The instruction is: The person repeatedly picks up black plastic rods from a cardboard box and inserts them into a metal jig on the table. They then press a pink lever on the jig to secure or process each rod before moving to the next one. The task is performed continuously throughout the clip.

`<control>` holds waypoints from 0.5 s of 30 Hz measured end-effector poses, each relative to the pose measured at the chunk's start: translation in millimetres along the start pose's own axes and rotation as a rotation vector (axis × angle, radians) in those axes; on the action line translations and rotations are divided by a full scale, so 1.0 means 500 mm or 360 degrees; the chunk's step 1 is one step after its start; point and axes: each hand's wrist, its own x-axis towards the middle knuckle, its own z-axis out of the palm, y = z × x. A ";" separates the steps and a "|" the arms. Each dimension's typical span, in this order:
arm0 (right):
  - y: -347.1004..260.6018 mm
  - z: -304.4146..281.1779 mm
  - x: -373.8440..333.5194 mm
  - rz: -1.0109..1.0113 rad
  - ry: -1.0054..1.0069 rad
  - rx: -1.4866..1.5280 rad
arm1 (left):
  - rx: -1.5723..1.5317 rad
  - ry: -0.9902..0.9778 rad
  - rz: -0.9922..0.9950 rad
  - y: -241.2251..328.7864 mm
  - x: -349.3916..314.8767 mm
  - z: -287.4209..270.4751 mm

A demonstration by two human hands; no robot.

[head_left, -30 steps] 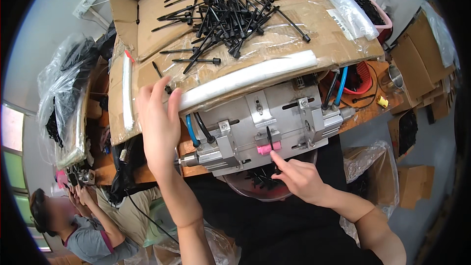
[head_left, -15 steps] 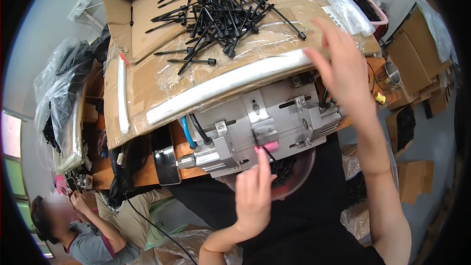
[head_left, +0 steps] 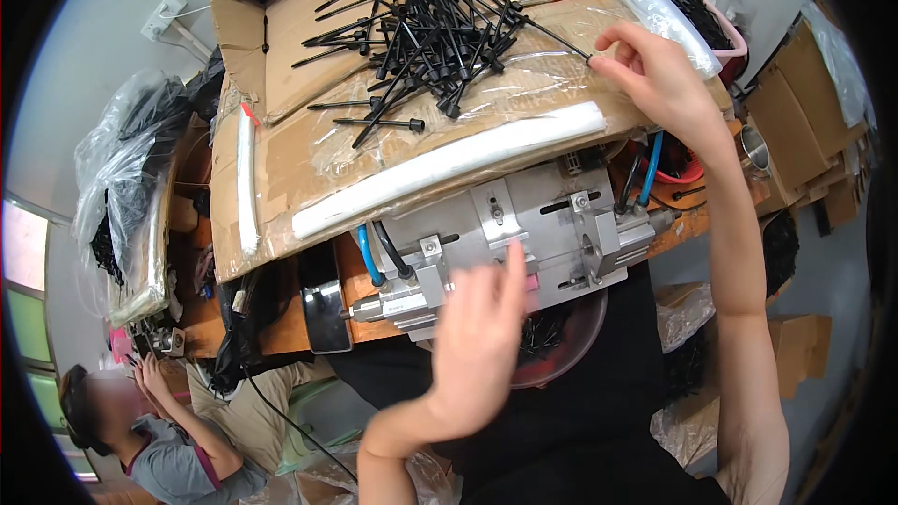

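At the near right edge of a cardboard sheet, my right hand pinches the headed end of a thin black rod. The rod's other end runs back toward a heap of similar black rods with thick cylindrical heads. My left hand, blurred by motion, hovers over a metal clamping fixture, index finger stretched out and nothing visible in it. Beside its fingers shows a bit of a pink block, mostly hidden. Below the fixture, a clear bowl holds black pieces.
White foam strips line the sheet's edge. Blue air tubes join the fixture. A phone lies left on the wooden table. A pink basket stands far right. Another person works at lower left.
My right hand has closed its fingers on a rod's head at the sheet's edge. My left hand has lifted from the pink block, and the black piece there is no longer visible.
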 end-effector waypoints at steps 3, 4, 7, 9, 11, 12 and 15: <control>-0.006 0.026 0.016 -0.0113 0.0052 -0.0266 | 0.0242 0.0523 -0.0063 -0.086 0.174 -0.036; -0.015 0.036 0.027 -0.0206 0.0095 -0.0347 | 0.0375 0.0683 -0.0159 -0.112 0.225 -0.049; -0.007 0.041 0.061 -0.0230 0.0028 -0.0370 | 0.0344 0.0457 -0.0044 -0.195 0.313 -0.072; 0.015 0.034 0.071 -0.0153 -0.0033 -0.0403 | 0.0196 0.0298 -0.0087 -0.216 0.351 -0.081; 0.032 0.026 0.074 -0.0091 -0.0073 -0.0388 | -0.0189 0.0249 -0.0128 -0.255 0.366 -0.124; 0.033 0.015 0.071 -0.0068 -0.0153 -0.0206 | -0.0309 0.0172 -0.0175 -0.263 0.374 -0.164; 0.020 -0.033 0.064 0.0038 -0.0423 0.0385 | -0.1221 0.0049 -0.0458 -0.343 0.385 -0.273</control>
